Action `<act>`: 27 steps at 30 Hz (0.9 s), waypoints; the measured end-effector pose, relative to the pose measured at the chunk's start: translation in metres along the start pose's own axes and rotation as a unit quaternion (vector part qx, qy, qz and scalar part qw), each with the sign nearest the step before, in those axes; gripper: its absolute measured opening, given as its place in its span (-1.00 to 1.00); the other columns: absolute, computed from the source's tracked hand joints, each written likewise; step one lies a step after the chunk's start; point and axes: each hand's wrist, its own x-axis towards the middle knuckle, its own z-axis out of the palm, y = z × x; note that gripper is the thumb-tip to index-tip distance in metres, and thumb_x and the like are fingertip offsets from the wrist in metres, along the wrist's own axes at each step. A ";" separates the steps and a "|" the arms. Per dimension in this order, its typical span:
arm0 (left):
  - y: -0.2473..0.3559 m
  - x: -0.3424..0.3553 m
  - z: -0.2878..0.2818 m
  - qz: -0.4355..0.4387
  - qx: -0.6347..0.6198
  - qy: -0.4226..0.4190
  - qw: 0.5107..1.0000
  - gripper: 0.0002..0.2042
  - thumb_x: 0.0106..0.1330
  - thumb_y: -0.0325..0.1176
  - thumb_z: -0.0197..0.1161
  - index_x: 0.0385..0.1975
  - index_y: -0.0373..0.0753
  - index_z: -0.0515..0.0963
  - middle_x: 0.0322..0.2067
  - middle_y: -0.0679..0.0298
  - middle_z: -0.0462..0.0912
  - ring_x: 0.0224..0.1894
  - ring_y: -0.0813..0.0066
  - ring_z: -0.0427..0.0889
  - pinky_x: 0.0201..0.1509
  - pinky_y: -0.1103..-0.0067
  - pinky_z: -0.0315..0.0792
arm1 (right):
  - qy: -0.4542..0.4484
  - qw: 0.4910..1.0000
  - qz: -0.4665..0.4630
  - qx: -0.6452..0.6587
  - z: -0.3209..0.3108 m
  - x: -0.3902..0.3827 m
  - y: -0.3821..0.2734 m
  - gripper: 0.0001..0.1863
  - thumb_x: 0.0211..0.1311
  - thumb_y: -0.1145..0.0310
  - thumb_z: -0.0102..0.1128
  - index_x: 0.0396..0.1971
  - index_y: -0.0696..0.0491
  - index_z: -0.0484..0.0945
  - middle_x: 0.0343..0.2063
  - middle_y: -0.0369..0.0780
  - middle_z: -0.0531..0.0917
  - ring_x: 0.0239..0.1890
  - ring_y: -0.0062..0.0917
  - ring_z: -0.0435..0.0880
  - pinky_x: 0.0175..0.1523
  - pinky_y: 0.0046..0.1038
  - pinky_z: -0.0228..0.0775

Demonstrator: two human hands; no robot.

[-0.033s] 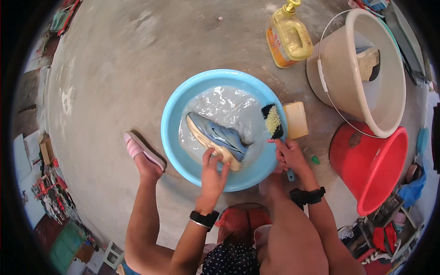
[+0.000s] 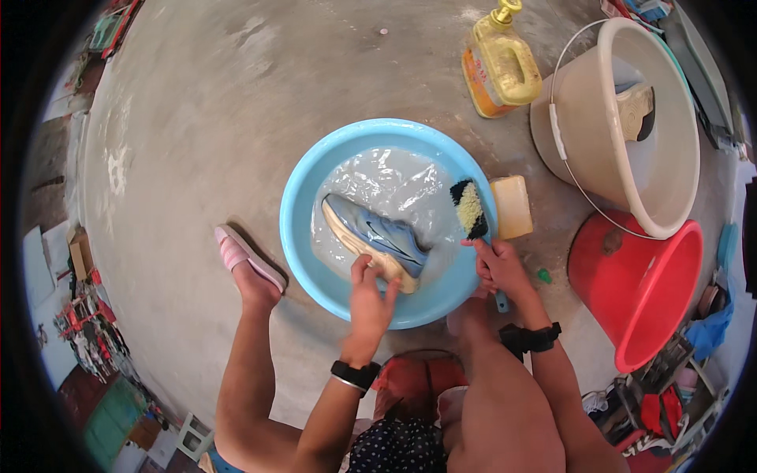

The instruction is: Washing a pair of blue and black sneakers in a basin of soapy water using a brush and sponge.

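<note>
- Shoe [image 2: 386, 239]: lies tilted in cloudy water inside the blue basin [image 2: 295, 236], centre of the frame.
- Left hand [image 2: 371, 303]: fingers spread and bent at the sole; firm contact cannot be told.
- Right hand [image 2: 502, 270]: wrapped around the brush [image 2: 468, 209] handle, bristles up, right of the shoe.
- Hardly anything has changed from the earlier picture; scrubbing seems paused.

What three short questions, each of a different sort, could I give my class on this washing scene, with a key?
1. Which hand holds the brush?
2. True or false: the yellowish block lies outside the blue basin that holds the blue shoe.
3. What shows inside the beige bucket? A) a towel B) another shoe C) a bottle

Key: 1. The right hand. 2. True. 3. B.
</note>
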 end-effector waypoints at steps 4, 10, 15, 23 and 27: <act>0.000 -0.002 0.008 -0.065 -0.025 0.054 0.996 -0.55 0.06 -0.29 0.38 -0.22 -0.45 0.32 -0.03 -0.09 0.30 0.00 -0.10 0.35 0.01 0.31 0.34 | 0.012 0.998 0.020 -0.054 0.016 0.003 -0.011 -0.66 0.36 0.15 -0.03 -0.15 0.12 0.53 -0.76 -0.44 0.27 -0.77 -0.80 0.15 -0.70 -0.65 0.00; -0.017 -0.007 0.022 -0.146 -0.019 0.147 0.978 -0.50 0.06 -0.19 0.41 -0.29 -0.47 0.32 -0.18 -0.06 0.35 -0.20 0.10 0.38 -0.08 0.37 0.35 | -0.016 0.979 -0.053 -0.197 0.036 0.012 -0.018 -0.67 0.33 0.19 -0.01 -0.29 0.21 0.47 -0.64 -0.26 0.46 -0.55 -0.61 0.39 -0.40 -0.46 0.29; -0.034 0.000 0.021 -0.243 -0.069 0.093 0.963 -0.41 -0.02 -0.07 0.46 -0.27 -0.48 0.35 -0.19 -0.06 0.34 -0.16 0.10 0.37 -0.04 0.36 0.33 | -0.027 0.958 -0.098 -0.269 0.032 0.021 -0.008 -0.68 0.32 0.21 0.00 -0.30 0.22 0.46 -0.58 -0.11 0.50 -0.51 -0.53 0.41 -0.33 -0.41 0.31; -0.061 0.017 0.041 -0.142 -0.200 0.049 0.968 -0.43 -0.15 -0.47 0.41 -0.04 -0.31 0.40 -0.06 0.03 0.38 0.03 0.05 0.33 0.16 0.33 0.24 | -0.002 0.959 -0.080 -0.271 0.032 0.012 -0.008 -0.67 0.33 0.20 0.00 -0.32 0.22 0.43 -0.57 -0.09 0.51 -0.50 -0.51 0.39 -0.32 -0.39 0.31; -0.051 0.032 0.037 -0.207 -0.230 0.094 0.946 -0.63 0.09 -0.70 0.13 -0.06 -0.34 0.43 -0.23 0.29 0.58 -0.18 0.52 0.53 -0.01 0.57 0.40 | -0.001 0.951 -0.070 -0.301 0.032 0.010 -0.020 -0.68 0.32 0.21 0.02 -0.35 0.23 0.41 -0.57 -0.07 0.50 -0.50 -0.49 0.37 -0.31 -0.39 0.32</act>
